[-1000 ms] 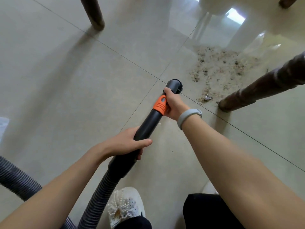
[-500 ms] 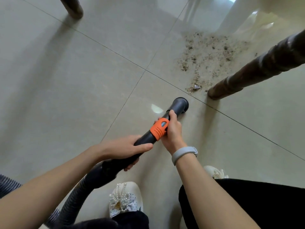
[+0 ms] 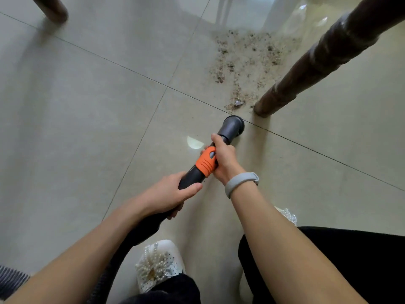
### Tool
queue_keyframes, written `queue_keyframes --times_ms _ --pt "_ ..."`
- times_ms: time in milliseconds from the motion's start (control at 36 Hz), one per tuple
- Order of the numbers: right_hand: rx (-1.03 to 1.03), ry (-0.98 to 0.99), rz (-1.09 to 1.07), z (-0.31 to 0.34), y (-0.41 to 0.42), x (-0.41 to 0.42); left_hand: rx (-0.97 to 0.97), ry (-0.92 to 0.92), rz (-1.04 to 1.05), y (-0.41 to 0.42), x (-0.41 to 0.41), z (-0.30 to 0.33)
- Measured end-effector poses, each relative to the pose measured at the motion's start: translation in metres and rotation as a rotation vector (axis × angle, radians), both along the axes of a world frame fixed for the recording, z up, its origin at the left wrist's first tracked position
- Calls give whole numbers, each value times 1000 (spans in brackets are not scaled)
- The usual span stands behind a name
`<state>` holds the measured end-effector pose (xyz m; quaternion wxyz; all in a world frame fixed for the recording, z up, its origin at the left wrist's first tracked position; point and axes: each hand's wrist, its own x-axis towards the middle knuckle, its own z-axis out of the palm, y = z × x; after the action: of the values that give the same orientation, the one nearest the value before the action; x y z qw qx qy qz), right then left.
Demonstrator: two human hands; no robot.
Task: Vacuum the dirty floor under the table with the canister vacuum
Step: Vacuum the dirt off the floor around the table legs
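The black plastic vacuum wand (image 3: pixel 192 172) slants down to the glossy beige tiled floor (image 3: pixel 87 106), its round nozzle (image 3: pixel 233 126) just short of the brown scatter of dirt (image 3: pixel 245 60) and near the foot of the dark turned-wood bench leg (image 3: pixel 306 71). The right hand (image 3: pixel 223 160) has its grip wrapped round the wand at the orange ribbed collar (image 3: pixel 206 164), just behind the nozzle. The left hand (image 3: pixel 168 195) grips the wand farther back from the nozzle.
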<state>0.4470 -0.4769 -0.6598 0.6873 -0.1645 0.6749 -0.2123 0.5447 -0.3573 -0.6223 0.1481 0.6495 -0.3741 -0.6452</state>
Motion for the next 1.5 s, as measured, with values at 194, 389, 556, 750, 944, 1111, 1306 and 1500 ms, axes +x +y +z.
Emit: queue_keyframes --times_ms 194,389,556,750,944,1111,1306,1500 --pt "19 73 -149 -1 7 -43 49 105 -203 -18 -13 0" --pt "70 -20 -443 8 14 -111 57 71 -456 -39 -62 8" --pt "145 -218 -546 2 23 -129 -1 -193 -586 -43 -69 14" --pt "230 -335 -322 4 15 -102 48 -324 -300 -15 -64 17" --pt "329 -287 -95 13 50 -101 174 -486 -222 38 -75 32" --pt "398 -234 98 23 86 -93 213 -649 -219 81 -68 37" --pt "411 -191 242 19 122 -68 375 -613 -58 123 -62 35" --pt "493 -266 379 15 190 -34 450 -649 28 195 -37 46"
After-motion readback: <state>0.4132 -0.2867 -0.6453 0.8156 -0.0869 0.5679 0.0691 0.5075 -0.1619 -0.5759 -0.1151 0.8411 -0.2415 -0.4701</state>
